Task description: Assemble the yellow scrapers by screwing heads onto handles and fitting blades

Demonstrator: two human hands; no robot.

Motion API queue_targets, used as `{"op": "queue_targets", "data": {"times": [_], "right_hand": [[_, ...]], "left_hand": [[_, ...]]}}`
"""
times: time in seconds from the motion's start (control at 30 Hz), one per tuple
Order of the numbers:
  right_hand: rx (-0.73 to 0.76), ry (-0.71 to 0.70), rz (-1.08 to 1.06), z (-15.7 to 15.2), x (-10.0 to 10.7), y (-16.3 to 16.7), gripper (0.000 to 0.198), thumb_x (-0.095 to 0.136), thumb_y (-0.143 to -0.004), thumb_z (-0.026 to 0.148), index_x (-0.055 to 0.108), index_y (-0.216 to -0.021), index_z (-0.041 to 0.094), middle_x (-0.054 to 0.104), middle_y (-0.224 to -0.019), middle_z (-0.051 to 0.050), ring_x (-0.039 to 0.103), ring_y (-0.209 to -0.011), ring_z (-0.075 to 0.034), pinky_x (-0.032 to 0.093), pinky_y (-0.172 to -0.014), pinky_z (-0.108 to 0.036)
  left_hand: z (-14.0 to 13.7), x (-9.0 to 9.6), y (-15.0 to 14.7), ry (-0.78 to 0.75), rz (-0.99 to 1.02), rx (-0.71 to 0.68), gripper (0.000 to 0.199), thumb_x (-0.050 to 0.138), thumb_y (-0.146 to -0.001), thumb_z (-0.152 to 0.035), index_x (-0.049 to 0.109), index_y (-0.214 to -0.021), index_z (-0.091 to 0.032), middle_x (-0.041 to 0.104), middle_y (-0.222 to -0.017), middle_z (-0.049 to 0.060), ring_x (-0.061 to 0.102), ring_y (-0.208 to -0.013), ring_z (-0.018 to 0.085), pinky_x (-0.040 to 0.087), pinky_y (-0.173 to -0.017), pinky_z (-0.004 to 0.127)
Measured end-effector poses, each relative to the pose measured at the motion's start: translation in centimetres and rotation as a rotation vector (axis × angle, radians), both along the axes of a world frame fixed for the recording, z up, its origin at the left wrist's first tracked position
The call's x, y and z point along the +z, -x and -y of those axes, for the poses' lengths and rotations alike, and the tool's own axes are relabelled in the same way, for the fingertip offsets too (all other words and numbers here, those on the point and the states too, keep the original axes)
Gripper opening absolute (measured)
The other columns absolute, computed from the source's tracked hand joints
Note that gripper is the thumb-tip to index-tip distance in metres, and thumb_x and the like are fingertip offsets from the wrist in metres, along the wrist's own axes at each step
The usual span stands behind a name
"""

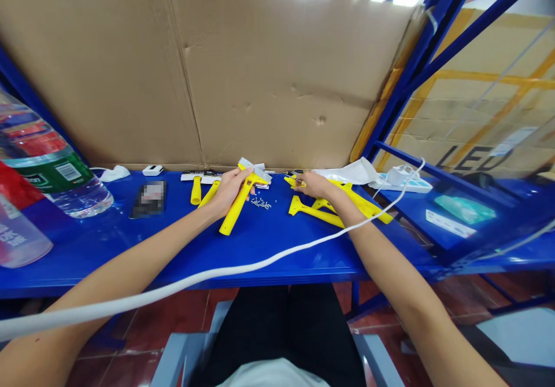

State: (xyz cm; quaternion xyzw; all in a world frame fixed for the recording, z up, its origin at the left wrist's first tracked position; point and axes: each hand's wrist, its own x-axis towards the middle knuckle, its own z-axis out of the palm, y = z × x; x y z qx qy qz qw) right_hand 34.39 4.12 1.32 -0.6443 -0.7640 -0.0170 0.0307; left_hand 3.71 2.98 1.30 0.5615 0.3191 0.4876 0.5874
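My left hand is closed around a yellow scraper, held at its head with the handle angled down toward me. A flat greyish blade lies across that head. My right hand is lowered to the right, fingers pinched together beside a small yellow piece; what they grip is too small to make out. Under my right wrist lie several yellow scraper handles. Small loose screws are scattered on the blue table between my hands.
Two yellow handles lie left of my left hand. A phone, a large water bottle and a plastic cup stand farther left. A white cable crosses in front. Cardboard backs the table; a power strip lies right.
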Motion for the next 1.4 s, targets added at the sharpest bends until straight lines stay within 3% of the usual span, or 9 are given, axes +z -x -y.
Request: {"op": "queue_targets", "data": {"times": [0.13, 0.27, 0.53, 0.67, 0.77, 0.87, 1.03, 1.2, 1.4], "right_hand": [[-0.007, -0.034, 0.030, 0.2, -0.3, 0.7, 0.027, 0.058, -0.110, 0.026, 0.079, -0.123, 0.016, 0.073, -0.140, -0.023, 0.071, -0.130, -0.036, 0.054, -0.105, -0.040], [-0.036, -0.096, 0.007, 0.4, -0.4, 0.9, 0.030, 0.049, -0.111, 0.021, 0.076, -0.121, 0.014, 0.073, -0.139, -0.025, 0.073, -0.127, -0.036, 0.054, -0.104, -0.040], [-0.142, -0.381, -0.216, -0.1, 0.9, 0.5, 0.032, 0.040, -0.117, 0.034, 0.067, -0.123, 0.017, 0.078, -0.126, -0.019, 0.075, -0.120, -0.033, 0.055, -0.098, -0.037], [-0.147, -0.639, -0.735, -0.6, 1.5, 0.5, 0.030, 0.044, -0.114, 0.041, 0.063, -0.116, 0.018, 0.078, -0.116, -0.015, 0.076, -0.092, -0.025, 0.060, -0.077, -0.033], [-0.080, -0.692, -1.205, -0.9, 1.7, 0.6, 0.034, 0.060, -0.106, 0.055, 0.063, -0.106, 0.020, 0.077, -0.102, -0.009, 0.061, -0.056, -0.014, 0.052, -0.051, -0.028], [-0.050, -0.665, -1.378, -1.0, 1.8, 0.9, 0.040, 0.070, -0.100, 0.060, 0.062, -0.100, 0.021, 0.070, -0.082, -0.002, 0.050, -0.043, -0.010, 0.046, -0.043, -0.026], [0.003, -0.500, -1.437, -0.4, 1.9, 1.8, 0.046, 0.076, -0.097, 0.064, 0.064, -0.105, 0.020, 0.052, -0.050, 0.009, 0.046, -0.038, -0.011, 0.043, -0.041, -0.023], [0.116, -0.251, -1.411, 0.9, 1.8, 3.4, 0.054, 0.089, -0.086, 0.063, 0.070, -0.107, 0.016, 0.051, -0.046, 0.010, 0.042, -0.036, -0.009, 0.041, -0.039, -0.023], [0.256, 0.096, -1.299, 2.9, 1.7, 6.2, 0.051, 0.093, -0.081, 0.062, 0.069, -0.093, 0.019, 0.048, -0.047, 0.010, 0.039, -0.039, -0.007, 0.042, -0.040, -0.021]], "left_hand": [[0.1, 0.1, -0.1, 0.008, -0.023, 0.012, 0.027, 0.075, -0.101, -0.043, 0.069, -0.096, -0.017, 0.072, -0.074, 0.005, 0.065, -0.056, 0.013, 0.048, -0.045, 0.021], [0.2, 0.1, -0.2, 0.009, -0.030, 0.017, 0.029, 0.076, -0.100, -0.044, 0.069, -0.096, -0.017, 0.073, -0.076, 0.005, 0.065, -0.057, 0.013, 0.048, -0.045, 0.021], [0.2, 0.0, -0.2, 0.020, -0.030, 0.006, 0.024, 0.074, -0.102, -0.040, 0.068, -0.096, -0.018, 0.073, -0.079, 0.005, 0.065, -0.057, 0.012, 0.047, -0.044, 0.021], [0.4, 0.0, -0.3, 0.032, -0.059, 0.006, 0.023, 0.072, -0.103, -0.039, 0.068, -0.098, -0.017, 0.075, -0.084, 0.006, 0.066, -0.057, 0.012, 0.049, -0.045, 0.021], [0.4, -0.2, -0.3, 0.033, -0.094, -0.006, 0.027, 0.075, -0.102, -0.042, 0.070, -0.099, -0.016, 0.074, -0.080, 0.005, 0.066, -0.058, 0.012, 0.048, -0.045, 0.022], [0.5, -0.3, -0.3, 0.038, -0.125, -0.036, 0.030, 0.076, -0.101, -0.045, 0.071, -0.098, -0.016, 0.073, -0.076, 0.005, 0.065, -0.058, 0.013, 0.049, -0.047, 0.022], [0.3, -0.4, -0.2, 0.052, -0.179, -0.056, 0.032, 0.076, -0.101, -0.047, 0.071, -0.095, -0.015, 0.072, -0.074, 0.005, 0.064, -0.056, 0.013, 0.048, -0.047, 0.022], [-0.2, -1.0, -0.3, 0.014, -0.302, -0.122, 0.037, 0.072, -0.102, -0.050, 0.076, -0.097, -0.013, 0.078, -0.080, 0.011, 0.067, -0.058, 0.015, 0.047, -0.046, 0.022], [0.0, -1.4, -0.6, -0.013, -0.330, -0.216, 0.039, 0.076, -0.097, -0.051, 0.078, -0.096, -0.011, 0.081, -0.085, 0.015, 0.071, -0.062, 0.017, 0.050, -0.048, 0.023]]}}
